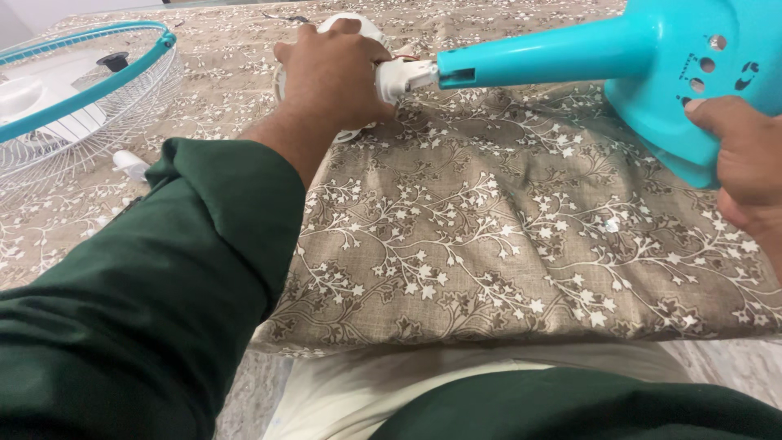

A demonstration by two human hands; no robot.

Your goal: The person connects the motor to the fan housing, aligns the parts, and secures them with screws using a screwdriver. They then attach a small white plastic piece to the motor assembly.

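Broadly, a bed covered with a beige floral sheet (489, 244) fills the view, with the person's dark green sleeve (155, 293) crossing it from 7 o'clock toward the middle.

At 2 o'clock lies the turquoise fan stand (652, 57), tipped on its side: its wide base, with a row of small buttons, sits at the right edge, and its tapering neck runs leftward toward 12 o'clock. The neck ends in a small white joint piece (403, 77).

At 10 o'clock a white wire fan guard (49, 155) with a turquoise rim rests on the sheet, with white blades and a dark cap showing inside it. It is well apart from both hands. Just beside it, toward 9 o'clock, lies a small white part (130, 165) I cannot identify.

At 12 o'clock sits the white motor housing (358, 28), touching the joint piece, with a bit of red wire showing between them.

The left hand (334, 77) is clamped over the motor housing, fingers curled around its top. The right hand (745, 167), at 3 o'clock, grips the underside of the stand's base, thumb pressed on the turquoise plastic. The 2 hands are well apart, 1 at each end of the stand.
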